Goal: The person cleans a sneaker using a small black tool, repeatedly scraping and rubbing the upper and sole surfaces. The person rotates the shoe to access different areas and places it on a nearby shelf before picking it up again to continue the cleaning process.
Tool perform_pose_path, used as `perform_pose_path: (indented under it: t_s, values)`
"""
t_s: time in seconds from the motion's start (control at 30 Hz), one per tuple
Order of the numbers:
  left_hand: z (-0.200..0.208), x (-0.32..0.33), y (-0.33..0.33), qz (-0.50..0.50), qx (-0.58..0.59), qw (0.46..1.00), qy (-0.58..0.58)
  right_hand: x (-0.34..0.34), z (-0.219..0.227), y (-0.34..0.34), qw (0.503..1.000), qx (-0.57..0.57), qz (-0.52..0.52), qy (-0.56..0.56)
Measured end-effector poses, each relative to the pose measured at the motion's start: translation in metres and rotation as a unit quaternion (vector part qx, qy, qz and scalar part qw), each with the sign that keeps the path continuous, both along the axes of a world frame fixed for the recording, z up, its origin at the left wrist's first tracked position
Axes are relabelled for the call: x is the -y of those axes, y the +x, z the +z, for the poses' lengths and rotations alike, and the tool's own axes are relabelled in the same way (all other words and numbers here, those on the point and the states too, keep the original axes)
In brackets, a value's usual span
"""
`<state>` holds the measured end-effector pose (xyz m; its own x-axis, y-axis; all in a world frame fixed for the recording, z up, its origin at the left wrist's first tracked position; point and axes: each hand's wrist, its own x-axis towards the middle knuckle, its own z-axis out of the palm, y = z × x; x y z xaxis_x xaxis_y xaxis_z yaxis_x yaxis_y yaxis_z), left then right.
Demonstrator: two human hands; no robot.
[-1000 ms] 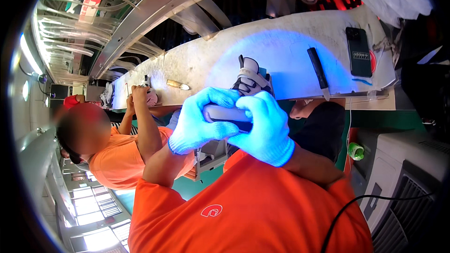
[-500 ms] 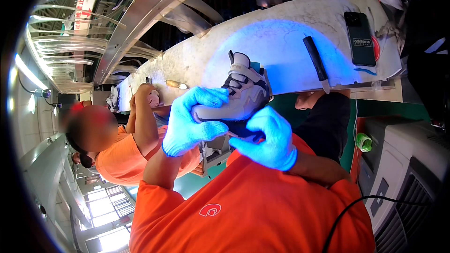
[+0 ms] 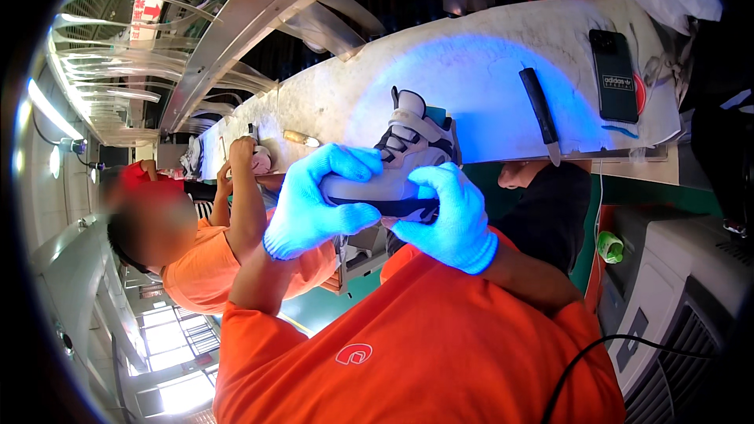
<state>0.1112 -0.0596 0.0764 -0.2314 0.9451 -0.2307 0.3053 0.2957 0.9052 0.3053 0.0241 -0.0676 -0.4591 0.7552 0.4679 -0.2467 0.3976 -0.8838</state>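
The shoe (image 3: 406,159) is at the near edge of the tabletop (image 3: 491,102). From here I see the left hand (image 3: 314,204), fingers closed around its toe; the right hand (image 3: 454,224) pinches its side and sole. I would press evenly, avoiding twist.

Widest way thru: over the bench (image 3: 487,71), btwn shoe (image 3: 415,145) & black-handled knife (image 3: 537,102), w/ more room behind the shoe; narrower lane btwn knife & dark phone (image 3: 615,74); knife's bare blade points to the front edge, in the way of a reach from there; L of shoe, bench offers space up to a small tool (image 3: 301,138); beyond it a co-worker's arms (image 3: 250,188) block; metal beam (image 3: 236,31) bounds far L side; shoe's near side obstructed, L hand (image 3: 320,202) round the toe, R hand (image 3: 449,216) nr mid-sole, small gap btwn; pale machine (image 3: 667,255) bars lower R, black cable (image 3: 628,336) crossing there.
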Motion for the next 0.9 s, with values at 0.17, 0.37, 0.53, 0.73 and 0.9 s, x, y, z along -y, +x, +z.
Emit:
perform_pose_path:
  t_s: [0.17,0.37,0.53,0.73,0.9]
  values:
    - [0.007,-0.004,-0.002,-0.056,-0.144,0.988,-0.030,0.000,0.000,-0.007,0.999,0.022,0.015,0.032]
    - [0.017,-0.013,0.001,-0.031,-0.179,0.982,-0.061,-0.008,0.004,-0.019,1.000,0.012,0.026,0.012]
    - [0.018,-0.021,-0.003,-0.023,-0.190,0.977,-0.094,-0.005,-0.002,-0.013,1.000,-0.013,0.012,-0.026]
    - [0.022,-0.031,-0.003,-0.026,-0.188,0.976,-0.104,-0.004,-0.031,0.001,0.999,0.011,0.015,-0.038]
    - [0.025,-0.036,-0.007,-0.021,-0.139,0.984,-0.114,-0.010,-0.030,-0.003,0.998,-0.044,0.030,-0.040]
